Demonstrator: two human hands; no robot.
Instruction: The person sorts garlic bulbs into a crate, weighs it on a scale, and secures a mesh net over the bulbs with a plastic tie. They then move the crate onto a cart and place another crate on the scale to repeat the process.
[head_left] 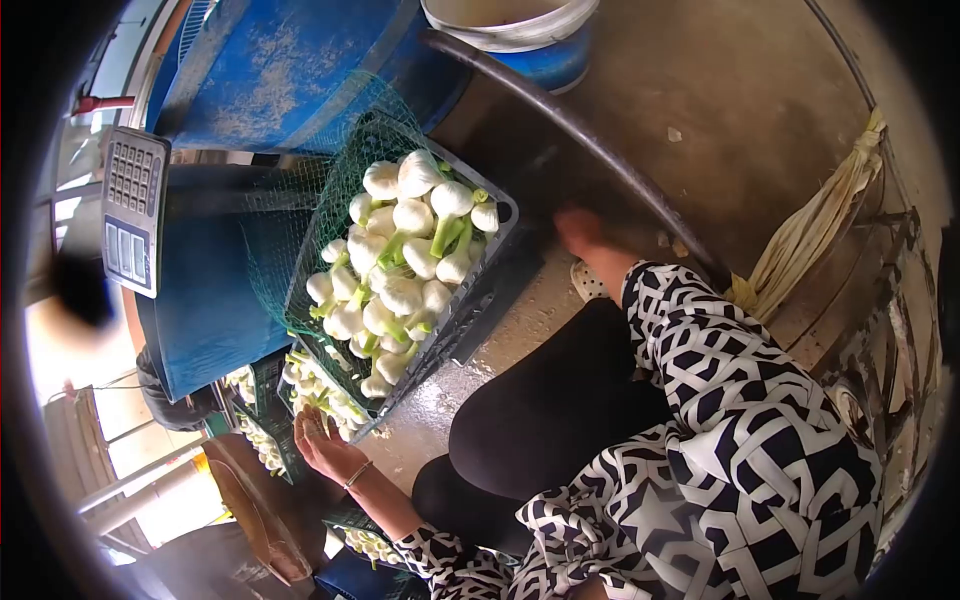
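Note:
A dark plastic crate (508,212) full of white garlic bulbs (400,295) with trimmed green stems is in front of me. Green netting (345,150) drapes over its far and left sides. My left hand (328,450), with a bracelet at the wrist, is by the crate's near left corner, beside more garlic (318,385) in a lower crate. Its fingers are extended and slightly curled, with nothing visible in them. To the right of the crate, over the floor, is my right hand (582,232), smeared by motion so its fingers do not show clearly.
A scale display with keypad (135,210) stands at left, near blue barrels (290,70). At the top is a blue and white bucket (540,45). A dark curved pipe (590,145) crosses right of the crate. Pale strips (820,220) hang by a metal frame at right.

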